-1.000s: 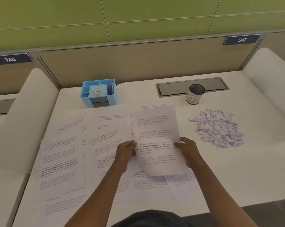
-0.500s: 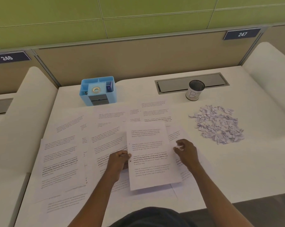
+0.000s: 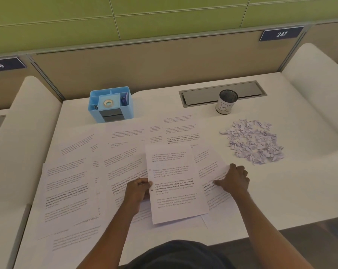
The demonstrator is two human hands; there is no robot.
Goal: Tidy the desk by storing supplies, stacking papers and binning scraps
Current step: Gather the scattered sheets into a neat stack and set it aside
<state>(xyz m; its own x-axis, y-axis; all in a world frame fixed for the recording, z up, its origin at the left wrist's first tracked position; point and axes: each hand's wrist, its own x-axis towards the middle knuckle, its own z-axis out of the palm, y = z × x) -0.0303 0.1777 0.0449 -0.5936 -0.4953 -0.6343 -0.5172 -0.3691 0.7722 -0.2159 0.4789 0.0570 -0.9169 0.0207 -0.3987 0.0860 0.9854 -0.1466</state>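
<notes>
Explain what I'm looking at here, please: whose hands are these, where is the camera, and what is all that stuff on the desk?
There is no machine here. A person wears a camera on the head, so you look down at the person's own two arms and a white desk.

The left hand pinches the left edge of one printed sheet that lies on top of the others. The right hand rests on another sheet just to the right, seemingly gathering it in.

Many more printed pages lie spread over the left and middle of the desk. On the right is a heap of torn paper scraps. Behind it stands a small dark mesh cup with a handwritten paper label. At the back left sits a blue desk organizer holding a roll of tape and other small supplies.
</notes>
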